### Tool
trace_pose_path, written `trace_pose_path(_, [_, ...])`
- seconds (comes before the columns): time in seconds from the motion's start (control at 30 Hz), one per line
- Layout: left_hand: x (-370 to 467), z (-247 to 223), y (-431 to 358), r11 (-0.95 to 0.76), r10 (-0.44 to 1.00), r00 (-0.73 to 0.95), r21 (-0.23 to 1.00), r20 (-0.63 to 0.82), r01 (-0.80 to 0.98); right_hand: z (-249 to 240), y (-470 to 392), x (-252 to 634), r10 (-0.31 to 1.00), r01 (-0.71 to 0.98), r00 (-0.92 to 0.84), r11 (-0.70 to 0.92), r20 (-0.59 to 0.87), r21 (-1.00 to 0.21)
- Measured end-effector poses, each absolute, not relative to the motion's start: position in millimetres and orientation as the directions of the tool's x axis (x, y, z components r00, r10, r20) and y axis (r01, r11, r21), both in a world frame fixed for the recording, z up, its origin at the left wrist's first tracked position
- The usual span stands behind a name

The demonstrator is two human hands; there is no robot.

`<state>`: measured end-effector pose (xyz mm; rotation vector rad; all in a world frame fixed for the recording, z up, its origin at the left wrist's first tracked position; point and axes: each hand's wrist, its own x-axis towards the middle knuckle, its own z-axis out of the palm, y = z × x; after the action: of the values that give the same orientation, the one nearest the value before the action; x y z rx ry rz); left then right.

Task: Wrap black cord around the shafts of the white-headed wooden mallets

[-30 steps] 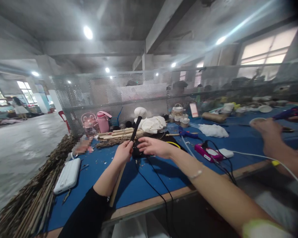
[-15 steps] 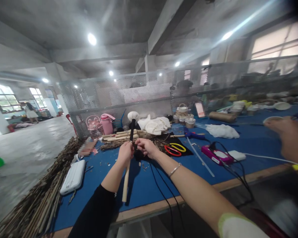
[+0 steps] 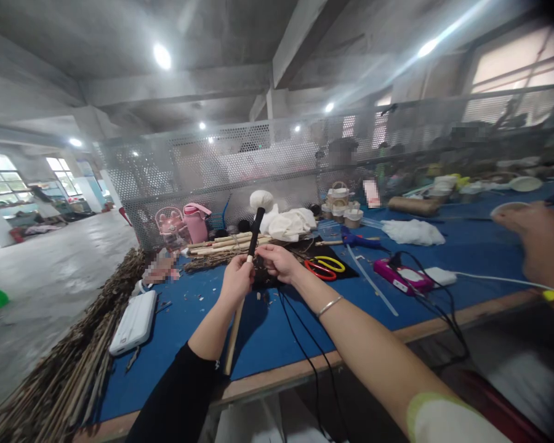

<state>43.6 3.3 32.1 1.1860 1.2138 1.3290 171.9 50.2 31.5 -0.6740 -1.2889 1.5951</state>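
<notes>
A pale wooden stick (image 3: 234, 337) slants up over the blue table, its upper part wrapped in black (image 3: 256, 232) and topped by a round white head (image 3: 261, 200). My left hand (image 3: 238, 280) is closed around the stick just below the black part. Beside it on the right, my right hand (image 3: 277, 261) is pinched close to the stick; what its fingertips hold is too small to make out. Red-and-yellow-handled scissors (image 3: 324, 268) lie on a black cloth right of my right hand.
Dry stalks (image 3: 60, 363) fill the left edge, near a white power bank (image 3: 133, 323). Pale sticks (image 3: 219, 246), white cloth (image 3: 290, 223) and a pink bottle (image 3: 195, 223) stand behind. A purple device (image 3: 402, 277) with cables lies right. Another person's hand (image 3: 530, 224) is at far right.
The stick's white top has tilted to the right and risen. My left hand has moved slightly up and right with it, and my right hand stays close beside it.
</notes>
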Motion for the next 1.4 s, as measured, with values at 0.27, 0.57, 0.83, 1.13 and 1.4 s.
trace_pose_path(0.27, [40.8,34.1,3.2,-0.163,0.983,-0.103,0.981,0.152,-0.103,25.1,50.0,165.6,0.903,-0.283,-0.401,0.04,0.156,-0.958])
trace_pose_path(0.57, [47.6,38.0,-4.8,-0.203,0.977,0.014,0.952,0.212,-0.23,28.1,44.5,162.0,0.917,-0.201,-0.317,0.186,0.244,-0.962])
trace_pose_path(0.83, [48.6,36.5,-7.0,-0.222,0.974,-0.001,0.949,0.227,-0.222,26.0,46.4,160.2,0.918,-0.246,-0.32,0.159,0.235,-0.956])
trace_pose_path(1.13, [55.0,18.4,1.1,-0.138,0.99,-0.034,0.975,0.134,-0.172,19.4,52.4,169.5,0.803,-0.241,-0.577,0.004,0.147,-0.97])
trace_pose_path(1.4, [32.1,15.2,10.1,-0.099,0.992,-0.041,0.954,0.115,0.284,10.9,57.1,167.2,0.904,-0.049,-0.418,0.074,0.087,-0.996])
